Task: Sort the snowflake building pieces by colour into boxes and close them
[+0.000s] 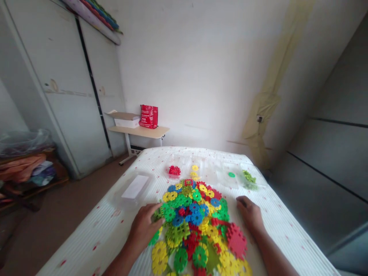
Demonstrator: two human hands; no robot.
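A heap of plastic pieces, with green flower discs [180, 200], blue discs [196, 217], yellow discs [160, 253] and a red square piece [236, 240], covers the near middle of the table. At the heap's left edge is my left hand [146, 222], thumb and fingers apart around olive-green pieces [158, 213], not visibly gripping them. My right hand [248, 212] rests on the cloth just right of the heap, its fingers curled; what they hold, if anything, is hidden.
Clear trays hold red pieces [174, 171], yellow discs [195, 168], a green disc [231, 174] and light green pieces [248, 176]. A clear tray with a white card [135, 187] lies left. A side table [149, 132] holds a red bag [148, 116] and a white box [126, 122].
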